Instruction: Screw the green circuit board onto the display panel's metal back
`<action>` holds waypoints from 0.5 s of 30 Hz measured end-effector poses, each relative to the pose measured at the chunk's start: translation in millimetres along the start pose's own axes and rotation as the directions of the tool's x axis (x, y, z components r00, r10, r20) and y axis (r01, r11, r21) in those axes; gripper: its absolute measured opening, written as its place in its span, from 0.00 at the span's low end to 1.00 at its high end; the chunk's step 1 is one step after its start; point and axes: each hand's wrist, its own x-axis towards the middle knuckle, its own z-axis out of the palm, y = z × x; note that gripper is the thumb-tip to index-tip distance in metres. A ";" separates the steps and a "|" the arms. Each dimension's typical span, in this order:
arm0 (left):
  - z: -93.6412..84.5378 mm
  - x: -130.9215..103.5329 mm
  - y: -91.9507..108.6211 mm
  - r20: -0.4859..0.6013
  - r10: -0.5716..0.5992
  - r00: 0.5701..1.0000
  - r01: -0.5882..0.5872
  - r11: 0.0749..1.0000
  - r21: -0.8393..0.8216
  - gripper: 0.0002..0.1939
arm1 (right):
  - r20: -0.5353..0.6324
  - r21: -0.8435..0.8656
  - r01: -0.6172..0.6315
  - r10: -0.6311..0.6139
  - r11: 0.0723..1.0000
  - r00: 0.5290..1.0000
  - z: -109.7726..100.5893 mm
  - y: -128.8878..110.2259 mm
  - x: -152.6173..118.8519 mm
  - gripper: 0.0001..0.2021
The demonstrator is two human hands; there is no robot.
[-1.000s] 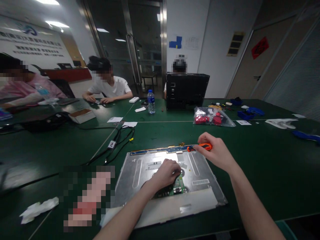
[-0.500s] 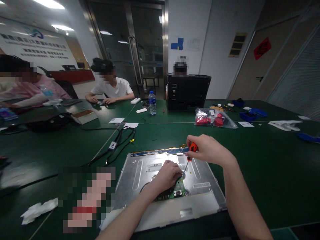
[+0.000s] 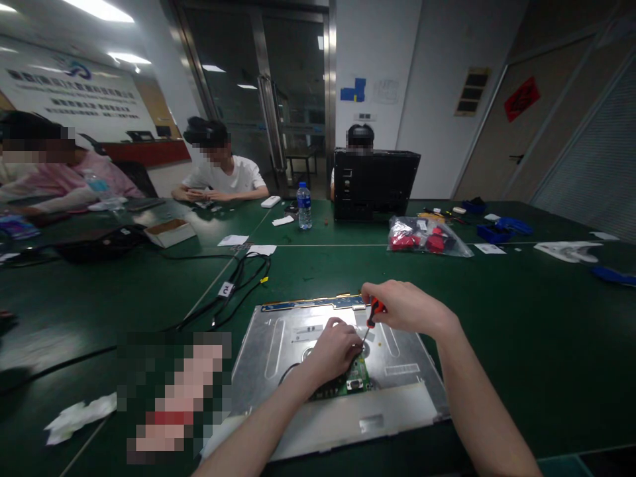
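A flat silver metal panel (image 3: 258,368), the back of a display panel by its look, lies on the green table in front of me. My right hand (image 3: 410,308) is closed around the red and black handle of a screwdriver (image 3: 376,309), whose shaft slants down to the left. Its tip ends beside the fingertips of my left hand (image 3: 335,350). That hand rests over a green circuit board (image 3: 355,384) on the panel, its fingers curled together; what they pinch is hidden. A narrow blue circuit strip (image 3: 318,303) runs along the panel's far edge.
Black cables (image 3: 238,278) lie left of the panel. Beyond it stand a water bottle (image 3: 304,207), a bag of red parts (image 3: 422,237) and a black monitor (image 3: 375,185). Crumpled tissue (image 3: 79,417) lies near left. Several people sit across the table.
My right hand has shifted slightly left and down with the screwdriver, bringing the tip closer to my left fingertips. My left hand has stayed nearly still.
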 end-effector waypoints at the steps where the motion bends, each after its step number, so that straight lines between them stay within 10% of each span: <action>1: 0.5 0.1 -0.4 -0.005 -0.001 1.000 0.001 1.000 0.002 0.07 | 0.003 -0.004 0.003 -0.003 1.000 1.000 0.2 -0.9 0.1 0.13; 15: 1.1 1.2 1.7 -0.020 -0.013 1.000 0.014 1.000 0.028 0.05 | 0.019 -0.065 -0.004 0.005 0.998 1.000 6.1 -5.5 3.9 0.12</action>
